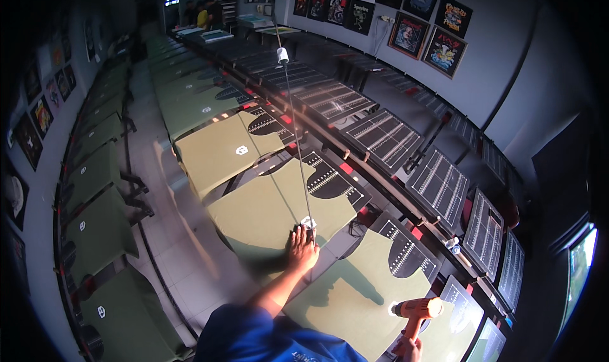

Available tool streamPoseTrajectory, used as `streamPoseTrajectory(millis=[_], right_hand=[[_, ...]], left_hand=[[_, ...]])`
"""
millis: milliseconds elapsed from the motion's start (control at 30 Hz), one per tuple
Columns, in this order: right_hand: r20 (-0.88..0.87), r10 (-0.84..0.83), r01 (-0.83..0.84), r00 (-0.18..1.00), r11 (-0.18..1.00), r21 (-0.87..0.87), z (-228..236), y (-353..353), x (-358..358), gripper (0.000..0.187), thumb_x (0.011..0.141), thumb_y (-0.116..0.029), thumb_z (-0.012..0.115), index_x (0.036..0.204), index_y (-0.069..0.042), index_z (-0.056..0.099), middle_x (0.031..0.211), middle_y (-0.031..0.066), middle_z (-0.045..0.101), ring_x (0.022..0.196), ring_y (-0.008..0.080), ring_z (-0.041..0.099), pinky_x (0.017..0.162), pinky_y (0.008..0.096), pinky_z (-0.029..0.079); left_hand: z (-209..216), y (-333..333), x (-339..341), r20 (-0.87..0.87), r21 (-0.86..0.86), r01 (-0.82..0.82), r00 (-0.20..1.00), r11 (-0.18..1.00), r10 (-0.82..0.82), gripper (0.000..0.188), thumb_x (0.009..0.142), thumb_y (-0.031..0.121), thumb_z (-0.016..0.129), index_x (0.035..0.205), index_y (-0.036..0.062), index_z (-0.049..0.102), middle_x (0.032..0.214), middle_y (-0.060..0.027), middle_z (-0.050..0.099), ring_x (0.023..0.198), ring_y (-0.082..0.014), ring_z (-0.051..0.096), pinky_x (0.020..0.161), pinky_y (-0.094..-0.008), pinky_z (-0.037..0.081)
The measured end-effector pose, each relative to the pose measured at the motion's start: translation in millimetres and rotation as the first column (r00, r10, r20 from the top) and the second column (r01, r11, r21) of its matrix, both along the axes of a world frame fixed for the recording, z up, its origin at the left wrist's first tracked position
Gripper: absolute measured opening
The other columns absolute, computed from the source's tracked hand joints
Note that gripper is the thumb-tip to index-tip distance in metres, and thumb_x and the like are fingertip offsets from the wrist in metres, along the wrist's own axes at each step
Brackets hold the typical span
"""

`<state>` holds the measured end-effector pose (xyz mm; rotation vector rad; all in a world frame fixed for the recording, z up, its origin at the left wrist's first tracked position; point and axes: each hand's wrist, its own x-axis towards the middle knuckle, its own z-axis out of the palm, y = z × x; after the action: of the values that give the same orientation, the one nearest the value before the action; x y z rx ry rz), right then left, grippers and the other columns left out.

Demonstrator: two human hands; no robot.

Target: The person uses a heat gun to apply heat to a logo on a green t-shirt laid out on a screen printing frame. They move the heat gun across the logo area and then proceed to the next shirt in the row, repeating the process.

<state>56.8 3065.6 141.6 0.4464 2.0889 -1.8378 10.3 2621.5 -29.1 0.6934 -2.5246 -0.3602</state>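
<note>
My right hand [411, 349] is wrapped round the handle of an orange heat gun [420, 308] at the lower right. Its dark nozzle points left, close above the olive shirt [355, 292] nearest me, where a bright white spot shows. My left hand [303, 251] reaches forward with its fingers stretched out over the adjoining olive shirt [273, 203], at a small white print [308, 222]. A thin taut cord [295, 134] with a white fitting [282, 56] runs down to that hand; whether the hand touches it, I cannot tell.
More olive shirts [222, 153] with white chest prints lie on boards in a long row ahead. Another row of shirts [101, 235] runs along the left. Dark slatted panels [384, 137] line the right beyond a rail [380, 172]. People [203, 16] stand far back.
</note>
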Motion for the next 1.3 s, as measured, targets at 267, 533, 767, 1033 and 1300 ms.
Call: streamPoseTrajectory(millis=[267,533,767,1033,1300], right_hand=[[-0.006,-0.009,0.009,1.0,0.999,-0.033,-2.7,-8.5,0.5,0.036,0.081,-0.012,0.062,0.112,0.005,0.055,0.067,0.0064,0.056,0.051,0.0174,0.055,0.047,0.0303,0.048],[0.067,-0.073,0.085,0.995,0.973,-0.213,4.5,-2.3,4.6,0.031,0.082,-0.014,0.064,0.108,0.003,0.059,0.064,0.0047,0.056,0.05,0.0156,0.056,0.046,0.0294,0.049],[0.132,-0.002,0.015,0.991,0.995,-0.097,32.1,-16.8,-5.4,0.041,0.082,-0.02,0.059,0.115,0.004,0.053,0.077,0.0028,0.053,0.06,0.0132,0.056,0.059,0.0284,0.048],[0.195,-0.045,0.058,0.98,0.996,-0.063,48.4,-18.0,4.3,0.034,0.084,-0.014,0.059,0.113,0.004,0.053,0.076,0.0011,0.051,0.062,0.0119,0.056,0.062,0.0283,0.049],[0.192,-0.076,0.078,0.978,0.997,-0.001,45.6,-20.2,11.2,0.035,0.083,-0.014,0.06,0.112,0.004,0.054,0.074,0.0013,0.052,0.062,0.0121,0.057,0.061,0.0278,0.048]], left_hand=[[3.2,-4.1,2.9,0.017,-0.021,0.003,1.0,1.0,-0.003,0.06,0.087,0.027,0.055,0.142,0.0064,0.042,0.147,-0.0237,0.036,0.138,-0.0383,0.031,0.115,-0.0501,0.021],[9.4,-0.7,-1.8,0.117,0.038,0.103,0.987,0.994,-0.107,0.059,0.089,0.028,0.052,0.143,0.0089,0.041,0.148,-0.0246,0.033,0.139,-0.0395,0.029,0.116,-0.0499,0.018],[6.8,-9.9,-9.6,0.253,-0.042,0.066,0.966,0.997,-0.053,0.058,0.093,0.028,0.043,0.147,0.0091,0.035,0.151,-0.0237,0.029,0.141,-0.0377,0.026,0.116,-0.0495,0.018],[4.8,-11.2,-23.5,0.305,-0.042,0.064,0.951,0.997,-0.048,0.057,0.093,0.028,0.043,0.146,0.0065,0.036,0.151,-0.0227,0.029,0.142,-0.0351,0.025,0.116,-0.0479,0.018],[9.1,-10.2,-18.8,0.309,-0.006,0.113,0.945,0.994,-0.106,0.057,0.094,0.027,0.043,0.147,0.0067,0.033,0.153,-0.023,0.026,0.142,-0.0367,0.022,0.116,-0.0482,0.017]])
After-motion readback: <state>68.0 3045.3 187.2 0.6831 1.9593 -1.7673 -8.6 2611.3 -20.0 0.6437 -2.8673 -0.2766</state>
